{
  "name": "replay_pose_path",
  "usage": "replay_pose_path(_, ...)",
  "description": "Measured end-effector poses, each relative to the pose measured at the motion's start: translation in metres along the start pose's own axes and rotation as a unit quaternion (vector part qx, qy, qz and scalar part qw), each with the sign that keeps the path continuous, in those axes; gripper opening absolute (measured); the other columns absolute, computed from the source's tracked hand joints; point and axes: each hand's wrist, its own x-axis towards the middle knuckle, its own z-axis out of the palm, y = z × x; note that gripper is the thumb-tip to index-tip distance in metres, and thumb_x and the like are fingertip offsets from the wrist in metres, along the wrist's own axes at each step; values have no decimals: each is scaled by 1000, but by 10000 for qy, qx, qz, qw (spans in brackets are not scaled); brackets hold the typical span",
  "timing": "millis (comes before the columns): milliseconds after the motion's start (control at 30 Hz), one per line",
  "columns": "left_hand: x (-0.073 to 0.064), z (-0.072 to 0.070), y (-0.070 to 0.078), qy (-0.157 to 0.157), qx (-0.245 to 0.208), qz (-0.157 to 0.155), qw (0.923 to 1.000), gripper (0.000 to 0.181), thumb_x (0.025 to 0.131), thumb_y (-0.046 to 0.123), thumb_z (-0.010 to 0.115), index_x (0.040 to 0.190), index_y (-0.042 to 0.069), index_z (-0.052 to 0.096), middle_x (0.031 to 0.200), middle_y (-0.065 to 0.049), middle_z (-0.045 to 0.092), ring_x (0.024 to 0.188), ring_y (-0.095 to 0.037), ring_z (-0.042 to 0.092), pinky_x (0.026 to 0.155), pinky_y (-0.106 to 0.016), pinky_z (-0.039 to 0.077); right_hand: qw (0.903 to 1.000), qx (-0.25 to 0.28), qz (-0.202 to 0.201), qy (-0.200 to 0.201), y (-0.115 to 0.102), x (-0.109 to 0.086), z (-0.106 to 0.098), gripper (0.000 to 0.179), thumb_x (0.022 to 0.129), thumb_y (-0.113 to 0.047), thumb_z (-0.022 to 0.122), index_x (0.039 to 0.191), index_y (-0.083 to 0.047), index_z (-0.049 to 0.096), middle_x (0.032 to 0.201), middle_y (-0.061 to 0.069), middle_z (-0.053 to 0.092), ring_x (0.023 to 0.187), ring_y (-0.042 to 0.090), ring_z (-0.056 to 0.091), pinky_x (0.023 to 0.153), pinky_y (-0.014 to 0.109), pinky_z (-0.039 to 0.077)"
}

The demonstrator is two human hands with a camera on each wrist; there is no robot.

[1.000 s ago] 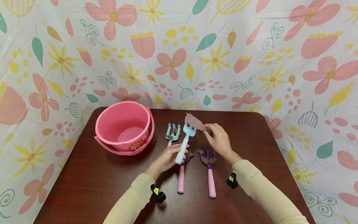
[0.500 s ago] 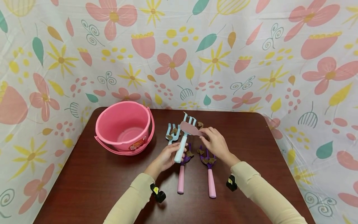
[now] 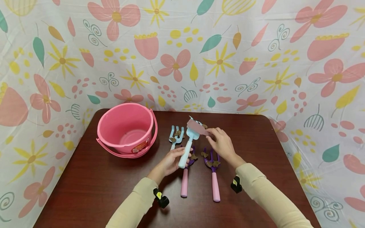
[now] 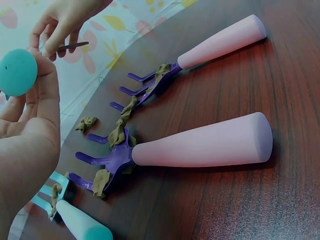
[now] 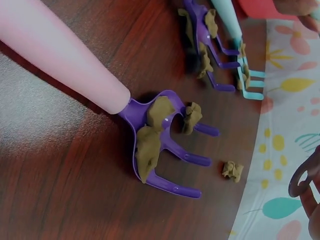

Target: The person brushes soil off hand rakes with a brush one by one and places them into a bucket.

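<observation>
In the head view my left hand (image 3: 170, 161) grips the white-blue handle of a light blue garden hand fork (image 3: 185, 155), raised above the table. My right hand (image 3: 223, 144) pinches a flat pinkish-brown scraper (image 3: 196, 127), which lies across the fork's tines and hides much of them. The handle's round teal end (image 4: 19, 72) shows in the left wrist view, inside my curled fingers. Below lie two purple forks (image 5: 131, 112) with pink handles, brown clay lumps (image 5: 160, 114) stuck on them. A second light blue fork (image 3: 176, 136), also smeared with clay, lies left of my held one.
A pink bucket (image 3: 104, 139) with its handle down stands at the table's back left. Loose clay (image 5: 232, 171) sits on the dark wooden table (image 3: 97, 190) behind the forks. A flower-patterned sheet (image 3: 182, 95) hangs behind the far edge.
The scraper went from the tines down toward the fork's neck, then back up over the tines. The held fork tipped slightly with it. Bucket and lying forks stayed put.
</observation>
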Motion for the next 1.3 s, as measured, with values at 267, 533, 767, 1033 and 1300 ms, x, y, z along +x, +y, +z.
replay_pose_path(267,-4,3,2,-110,33,-42,9999,42,100,16,32,134,-8,33,92,-3,60,72,-13,59,66,-27,50,9998,-19,124,125,7,2,2,26,79,-13,72,103,-12,63,85,5,60,65,14,45,53,30,37)
replay_pose_path(533,-9,7,8,-271,211,-141,9993,43,100,16,32,135,-9,31,94,-2,59,74,-12,59,69,-28,49,9994,-83,279,171,10,4,1,26,80,-13,70,105,-12,63,87,7,61,67,17,48,54,31,39)
replay_pose_path(767,-5,0,2,-124,382,-169,9990,45,100,15,32,136,-11,28,92,-1,60,74,-12,59,70,-28,49,9977,-299,524,300,16,7,-2,26,80,-13,70,105,-11,63,88,9,61,73,22,54,57,37,43)
replay_pose_path(1033,-4,-7,6,108,712,-120,9973,44,98,10,36,134,-14,30,90,-2,62,71,-12,60,66,-28,50,9969,-372,612,332,25,4,-9,26,80,-15,70,105,-10,64,86,8,61,73,22,54,58,38,44)
replay_pose_path(1300,-7,0,17,778,1754,-291,9810,39,94,10,46,129,-8,43,97,-9,65,79,-21,64,68,-31,51,9962,-451,646,368,28,-1,-14,26,79,-15,71,104,-11,64,86,7,60,74,22,55,58,39,44)
